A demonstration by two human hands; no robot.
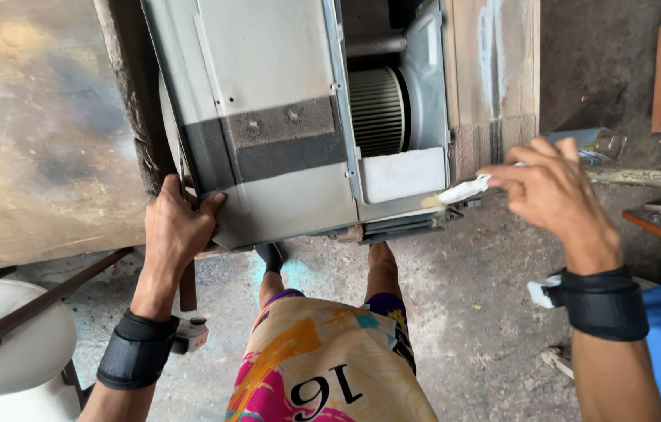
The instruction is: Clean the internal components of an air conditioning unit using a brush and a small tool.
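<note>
Air-conditioner casing point(268, 117) above gritty concrete floor point(471, 312)

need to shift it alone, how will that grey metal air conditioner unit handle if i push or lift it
The air conditioner unit is probably heavy and stiff: it is a large sheet-metal casing with a fan drum inside. It may tip, since it overhangs its support and the left hand grips its lower corner. The thin metal edges could be sharp or slippery to hold.

Soft, even daylight is seen throughout, without glare. The recess above the right hand point(553, 191) is left in shadow. Slight motion blur is shown on that hand; wide-angle stretching is noticed towards the edges.
</note>
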